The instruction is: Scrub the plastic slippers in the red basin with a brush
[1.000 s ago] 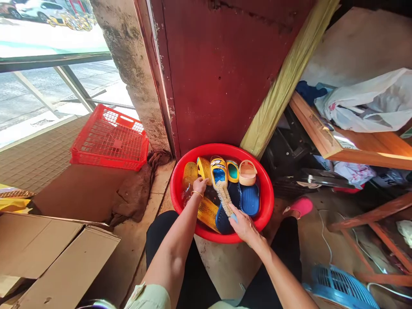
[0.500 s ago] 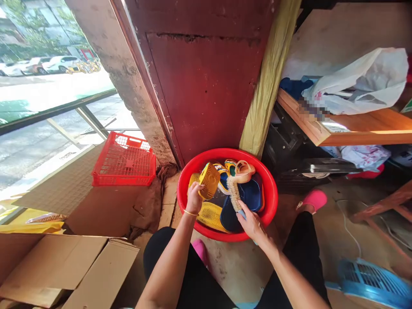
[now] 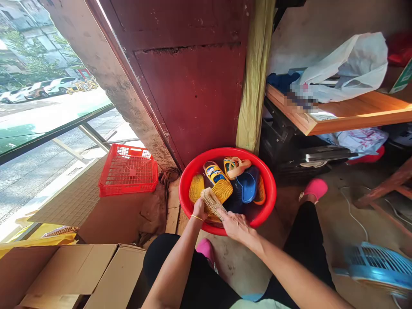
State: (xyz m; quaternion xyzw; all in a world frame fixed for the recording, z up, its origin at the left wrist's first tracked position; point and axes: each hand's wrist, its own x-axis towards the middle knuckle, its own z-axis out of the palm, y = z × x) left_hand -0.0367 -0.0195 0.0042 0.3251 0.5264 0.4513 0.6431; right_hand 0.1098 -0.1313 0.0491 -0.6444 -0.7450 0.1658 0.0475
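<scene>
My left hand is closed on a yellow slipper, its ridged sole facing up over the red basin. In my right hand is a scrub brush, bristles down, lying across the slipper and partly covering it. Around them in the basin are another yellow sole, a yellow printed slipper, a beige-strapped sandal, a blue slipper and an orange edge of footwear. Dark water shows between them.
A red plastic crate sits left of the basin, with cardboard boxes nearer me. Behind stands a maroon door. At right are a wooden shelf holding a plastic bag, and a blue fan.
My left hand has lowered the yellow slipper and tilted it toward the right. The brush in my right hand has moved left from over the blue slippers onto the yellow one. The view has shifted.
</scene>
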